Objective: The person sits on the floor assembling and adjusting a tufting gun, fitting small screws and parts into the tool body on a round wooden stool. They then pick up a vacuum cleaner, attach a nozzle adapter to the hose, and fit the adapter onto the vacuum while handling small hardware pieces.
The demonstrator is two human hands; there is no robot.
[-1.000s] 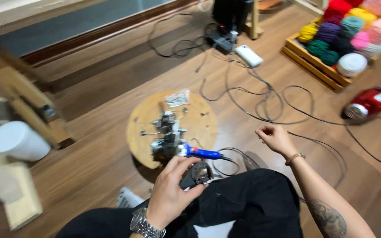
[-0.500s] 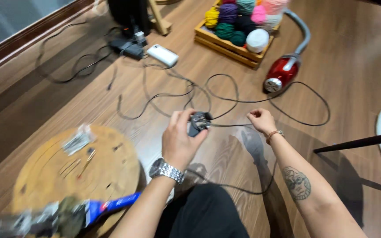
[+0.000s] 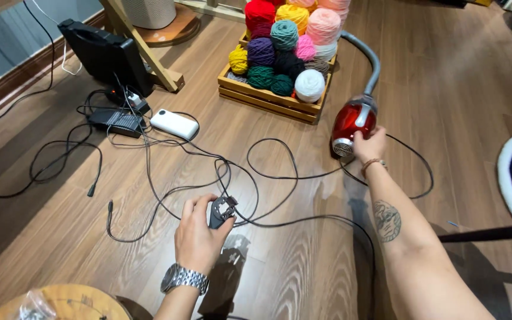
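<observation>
on floor: 1 red vacuum (image 3: pixel 354 120) at r hand (image 3: pixel 370 145), 1 dark part (image 3: pixel 221 211) in l hand (image 3: pixel 198 236).

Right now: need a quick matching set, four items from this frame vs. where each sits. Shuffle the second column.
Items:
1. red vacuum cleaner
2. dark plug
3. white power bank
4. yarn balls

Places:
A. in the wooden crate
B. held in the left hand
C. on the floor beside the black adapter
D. touched by the right hand

Pairs: 1-D, 2-B, 3-C, 4-A
</observation>
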